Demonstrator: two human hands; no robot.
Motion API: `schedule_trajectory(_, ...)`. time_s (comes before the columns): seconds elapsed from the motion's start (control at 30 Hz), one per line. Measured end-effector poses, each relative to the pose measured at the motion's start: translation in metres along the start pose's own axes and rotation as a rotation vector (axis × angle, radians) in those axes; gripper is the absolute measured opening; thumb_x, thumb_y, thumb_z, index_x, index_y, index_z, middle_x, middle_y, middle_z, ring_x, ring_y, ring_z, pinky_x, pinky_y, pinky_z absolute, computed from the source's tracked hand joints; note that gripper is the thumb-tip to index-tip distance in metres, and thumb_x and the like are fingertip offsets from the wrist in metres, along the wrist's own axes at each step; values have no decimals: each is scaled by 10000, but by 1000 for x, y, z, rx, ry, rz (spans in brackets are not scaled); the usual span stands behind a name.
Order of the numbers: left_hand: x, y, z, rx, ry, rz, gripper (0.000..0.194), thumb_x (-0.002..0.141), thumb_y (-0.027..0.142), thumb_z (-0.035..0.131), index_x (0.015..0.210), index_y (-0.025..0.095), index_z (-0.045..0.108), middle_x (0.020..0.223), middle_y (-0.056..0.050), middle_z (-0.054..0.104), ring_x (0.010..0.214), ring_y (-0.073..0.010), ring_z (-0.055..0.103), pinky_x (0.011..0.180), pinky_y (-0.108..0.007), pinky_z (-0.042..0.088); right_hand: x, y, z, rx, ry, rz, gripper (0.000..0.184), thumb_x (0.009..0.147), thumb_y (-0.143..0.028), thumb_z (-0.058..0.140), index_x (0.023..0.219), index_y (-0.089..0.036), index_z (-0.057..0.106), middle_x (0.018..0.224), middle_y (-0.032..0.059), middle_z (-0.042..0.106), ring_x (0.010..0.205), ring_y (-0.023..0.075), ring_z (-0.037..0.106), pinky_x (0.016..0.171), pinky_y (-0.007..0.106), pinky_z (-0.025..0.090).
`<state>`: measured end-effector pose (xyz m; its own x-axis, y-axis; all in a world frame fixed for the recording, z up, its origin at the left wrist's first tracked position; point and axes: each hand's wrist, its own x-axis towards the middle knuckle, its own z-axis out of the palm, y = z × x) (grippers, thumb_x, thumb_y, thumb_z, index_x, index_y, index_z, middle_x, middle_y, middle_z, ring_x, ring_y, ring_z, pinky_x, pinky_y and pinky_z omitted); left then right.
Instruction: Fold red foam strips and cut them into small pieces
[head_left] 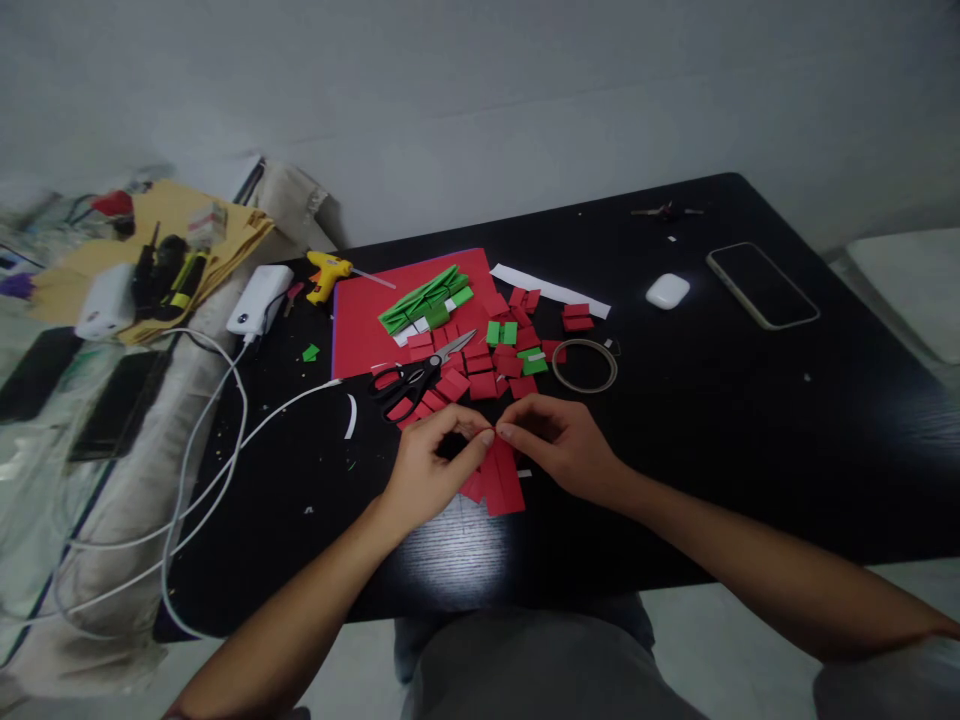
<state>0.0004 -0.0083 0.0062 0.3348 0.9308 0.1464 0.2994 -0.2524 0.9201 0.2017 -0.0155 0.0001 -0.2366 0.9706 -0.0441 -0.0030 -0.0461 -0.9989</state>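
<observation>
A red paper strip [504, 482] with a lengthwise crease hangs toward me from between my fingertips. My left hand [439, 450] pinches its far end between thumb and forefinger. Close against it, my right hand [559, 442] pinches the same end. Just beyond my hands lie several folded red paper pieces [481, 385], with a few green folded pieces [502, 333] among them. Black-handled scissors [420, 378] rest partly on this pile, blades pointing away to the right. Part of another red piece [472, 487] shows beside the strip, under my left hand.
Behind the pile, a red sheet [367, 325] carries a bundle of folded green paper [424, 298]. A yellow glue gun [326, 275], white power bank [259, 300] and cables [244, 420] are at left. A tape ring [585, 388], earbud case [667, 291] and phone [762, 286] are at right.
</observation>
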Motion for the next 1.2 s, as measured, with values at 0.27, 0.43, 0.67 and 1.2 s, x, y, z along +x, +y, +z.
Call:
schedule_trajectory(0.27,0,0,0,11,-10,17,68,930,204,686,877,172,712,788,-14,707,722,-131,651,697,-246,525,-1,-2,1,-64,-37,-3,135,897,-315,716,884,-181,720,766,12,710,660,137,653,633,261,534)
schedule_trajectory(0.43,2,2,-3,-25,15,-21,84,921,226,691,861,173,717,771,-14,703,701,-129,635,673,-242,513,3,1,-3,-28,-31,6,133,897,-317,720,876,-186,707,756,9,708,662,142,664,633,263,543)
schedule_trajectory(0.67,3,1,-4,-61,39,-39,85,903,245,702,853,179,720,757,-13,697,694,-132,621,667,-246,514,4,0,-4,36,-14,-15,155,880,-342,744,899,-192,709,801,19,711,691,149,669,654,274,553)
schedule_trajectory(1.2,6,1,-4,-177,16,-164,187,916,351,716,865,171,735,669,7,657,595,-116,580,571,-226,491,4,0,-2,46,16,44,232,844,-412,789,862,-191,721,789,20,715,684,151,650,658,281,553)
